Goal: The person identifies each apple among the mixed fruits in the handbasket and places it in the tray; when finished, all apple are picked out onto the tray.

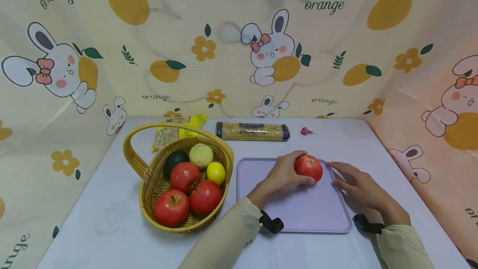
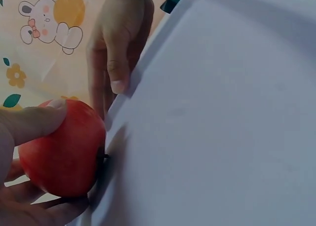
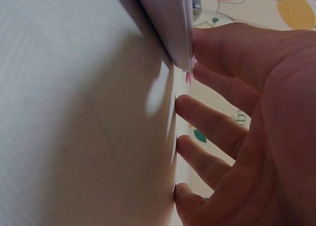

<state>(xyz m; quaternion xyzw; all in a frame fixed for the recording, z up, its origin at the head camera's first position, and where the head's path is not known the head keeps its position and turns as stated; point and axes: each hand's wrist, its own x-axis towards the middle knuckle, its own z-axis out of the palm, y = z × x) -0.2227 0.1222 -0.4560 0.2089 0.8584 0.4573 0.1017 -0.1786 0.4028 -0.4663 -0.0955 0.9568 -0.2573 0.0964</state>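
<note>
My left hand [image 1: 285,172] grips a red apple [image 1: 308,168], thumb on one side and fingers round the other, over the back right part of a lilac tray [image 1: 298,215]. In the left wrist view the apple [image 2: 64,149] shows its dark stem end, close to the tray's surface. Beside the tray's right edge is my right hand [image 1: 360,186], with its fingers extended. Seen from the right wrist, its thumb [image 3: 232,50] lies against the tray's rim [image 3: 170,25], while the other fingertips touch the white tabletop.
Left of the tray stands a wicker basket [image 1: 145,194] with a tall handle, holding red apples [image 1: 171,207], a yellow lemon [image 1: 215,172], a pale green fruit [image 1: 201,155] and a dark avocado [image 1: 174,162]. Behind lie a yellow packet [image 1: 168,134], a spaghetti pack [image 1: 252,131] and a lollipop [image 1: 307,130].
</note>
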